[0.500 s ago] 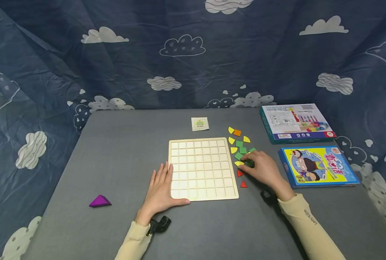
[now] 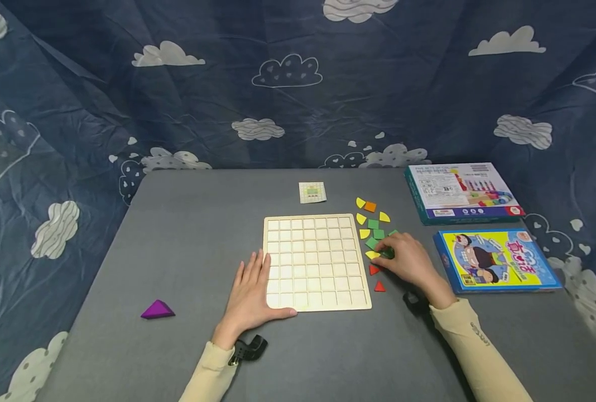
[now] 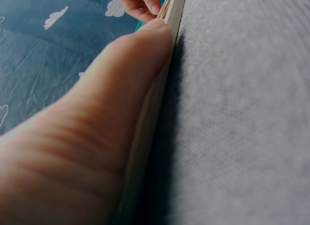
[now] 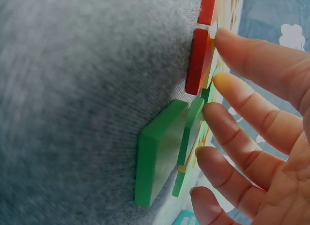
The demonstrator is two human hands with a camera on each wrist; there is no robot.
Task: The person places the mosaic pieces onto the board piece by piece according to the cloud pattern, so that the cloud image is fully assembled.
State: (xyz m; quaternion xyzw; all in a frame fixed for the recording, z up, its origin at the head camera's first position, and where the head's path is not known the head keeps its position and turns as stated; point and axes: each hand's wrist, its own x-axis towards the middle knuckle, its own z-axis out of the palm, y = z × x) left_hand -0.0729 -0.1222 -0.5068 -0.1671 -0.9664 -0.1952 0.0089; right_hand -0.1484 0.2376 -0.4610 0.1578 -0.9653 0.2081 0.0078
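A wooden grid board (image 2: 318, 262) lies flat on the table, its squares bare. My left hand (image 2: 248, 293) spreads over its near left corner, fingers along the left side and thumb against the front edge. In the left wrist view the thumb (image 3: 121, 65) presses along that edge. To the right of the board my right hand (image 2: 408, 262) hovers low over the loose pieces, thumb and index fingertip apart at a yellow quarter-circle piece (image 2: 371, 255). Green pieces (image 4: 160, 157) and a red triangle piece (image 4: 198, 60) lie beneath its loosely bent fingers in the right wrist view.
A small pattern card (image 2: 312, 192) lies beyond the board. Several yellow, green and red pieces and an orange square (image 2: 370, 206) line its right side. Two boxes, one white-topped (image 2: 466, 190) and one blue (image 2: 499, 259), stand farther right. A purple pyramid-like block (image 2: 157, 310) sits at left.
The whole head view has shifted slightly, so everything appears a little to the right. Both hands keep nearly the same places beside the board and over the pieces.
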